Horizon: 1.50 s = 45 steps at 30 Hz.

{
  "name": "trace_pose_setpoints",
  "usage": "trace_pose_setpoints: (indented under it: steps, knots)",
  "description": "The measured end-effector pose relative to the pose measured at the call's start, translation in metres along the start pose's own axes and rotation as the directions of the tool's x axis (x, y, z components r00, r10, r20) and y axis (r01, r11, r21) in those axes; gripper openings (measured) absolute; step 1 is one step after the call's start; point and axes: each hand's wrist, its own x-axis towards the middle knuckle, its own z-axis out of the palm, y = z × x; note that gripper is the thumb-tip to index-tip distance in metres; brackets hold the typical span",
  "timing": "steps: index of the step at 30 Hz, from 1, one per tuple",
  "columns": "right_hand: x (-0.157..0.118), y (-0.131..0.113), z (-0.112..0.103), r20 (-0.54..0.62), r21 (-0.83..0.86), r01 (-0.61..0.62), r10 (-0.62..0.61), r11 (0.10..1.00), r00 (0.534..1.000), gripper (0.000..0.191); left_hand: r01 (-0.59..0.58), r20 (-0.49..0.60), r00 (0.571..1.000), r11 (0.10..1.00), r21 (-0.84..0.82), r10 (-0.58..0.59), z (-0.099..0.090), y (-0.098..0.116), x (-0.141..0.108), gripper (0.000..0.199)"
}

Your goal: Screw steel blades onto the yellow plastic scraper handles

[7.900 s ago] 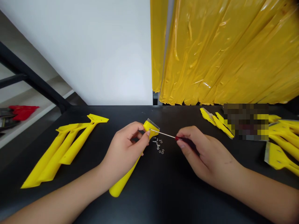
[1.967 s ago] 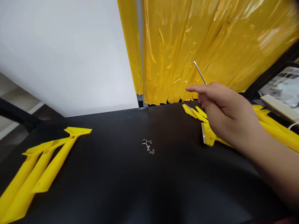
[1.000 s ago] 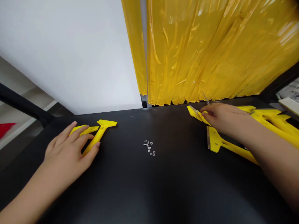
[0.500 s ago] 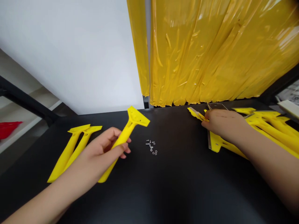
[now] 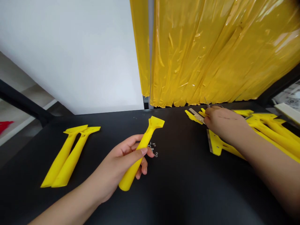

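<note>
Two hands in view: both ours, bare, over the black tabletop (image 5: 178, 190).
Left hand: our left hand (image 5: 122, 165) has its grip closed round the handle of a yellow scraper body (image 5: 142, 149); thumb on top, fingers curled under.
Scraper body: held tilted just above the tabletop near the middle, wide head pointing toward the far edge, butt end toward the near edge.
Screws: small pile of screws and washers (image 5: 153, 149) on the tabletop at the middle, partly hidden behind the held handle and our fingers.
Right hand: our right hand (image 5: 222, 123) sits by the far edge, right of the middle, palm down on a cluster of yellow parts; a thin metal shaft (image 5: 206, 102) sticks up past the fingers.
Right grip: fingers curled down; we cannot tell what it is pinching, or whether it is shut.
Blade: a flat metal blade (image 5: 196, 115) lies on a yellow piece just left of our right fingertips, touching or nearly so.
Right pile: more yellow scrapers (image 5: 272, 128) run toward the right edge; one with a blade on its head (image 5: 217, 144) lies under our right wrist.
Left pile: two yellow handles (image 5: 67, 154) lie side by side, touching, toward the left edge, well apart from our left hand.
Behind: yellow plastic curtain (image 5: 211, 53) hangs beyond the far edge, white wall (image 5: 75, 53) to its left.
</note>
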Motion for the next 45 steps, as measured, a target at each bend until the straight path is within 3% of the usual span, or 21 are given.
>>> trace_pose_setpoints:
  steps: [6,9,11,13,17,19,21,23,25,29,35,42,45]
  knots:
    - [-0.017,-0.041,-0.023,-0.051,0.110,0.203,-0.198,0.973,0.979,0.017,-0.004,0.015,1.000,0.992,-0.124,0.006,0.001,-0.003,-0.001,0.020]
    - [-0.033,-0.072,-0.024,-0.036,0.152,0.399,-0.398,0.904,0.917,0.019,-0.025,0.030,0.999,0.986,-0.166,0.030,0.003,-0.005,-0.001,0.019]
    - [-0.042,-0.087,-0.023,-0.007,0.175,0.459,-0.465,0.871,0.886,0.020,-0.014,0.011,1.000,0.981,-0.192,0.017,0.004,-0.006,-0.001,0.020]
    - [-0.046,-0.092,-0.024,0.010,0.232,0.465,-0.480,0.855,0.877,0.020,0.004,-0.012,1.000,0.974,-0.225,-0.007,0.005,-0.008,-0.002,0.033]
    - [-0.033,-0.064,-0.022,-0.004,0.284,0.403,-0.419,0.870,0.908,0.032,0.006,-0.019,1.000,0.966,-0.260,-0.011,0.005,-0.010,-0.003,0.035]
    - [-0.023,-0.034,-0.016,-0.029,0.214,0.305,-0.306,0.928,0.951,0.033,0.001,-0.005,1.000,0.967,-0.254,-0.002,0.004,-0.011,-0.002,0.032]
    - [-0.015,-0.005,-0.006,0.004,0.111,0.122,-0.123,0.986,0.992,0.033,-0.002,0.008,1.000,0.969,-0.246,0.004,0.004,-0.012,-0.002,0.033]
    - [-0.012,0.017,0.005,0.063,0.057,0.005,-0.008,0.998,0.998,0.030,-0.003,0.013,1.000,0.970,-0.243,0.006,0.003,-0.012,-0.001,0.034]
    - [-0.013,0.027,0.015,0.084,0.045,-0.035,0.031,0.998,0.996,0.027,-0.001,0.023,1.000,0.971,-0.241,0.007,0.003,-0.012,-0.001,0.032]
    - [-0.016,0.027,0.025,0.088,0.058,-0.044,0.038,0.997,0.995,0.022,0.003,0.063,0.998,0.975,-0.223,0.012,0.003,-0.011,-0.001,0.020]
    - [-0.005,0.025,0.022,0.144,0.127,-0.082,0.064,0.988,0.988,0.018,-0.009,0.084,0.996,0.976,-0.219,0.028,0.005,-0.010,-0.003,0.013]
    - [-0.006,0.004,-0.008,0.111,0.236,-0.118,0.094,0.965,0.989,0.019,0.028,0.103,0.995,0.987,-0.160,-0.012,0.006,-0.010,-0.002,0.016]
    - [-0.010,-0.014,-0.028,0.141,0.394,-0.113,0.061,0.912,0.988,0.025,0.066,0.102,0.993,0.987,-0.144,-0.052,0.006,-0.007,-0.004,0.022]
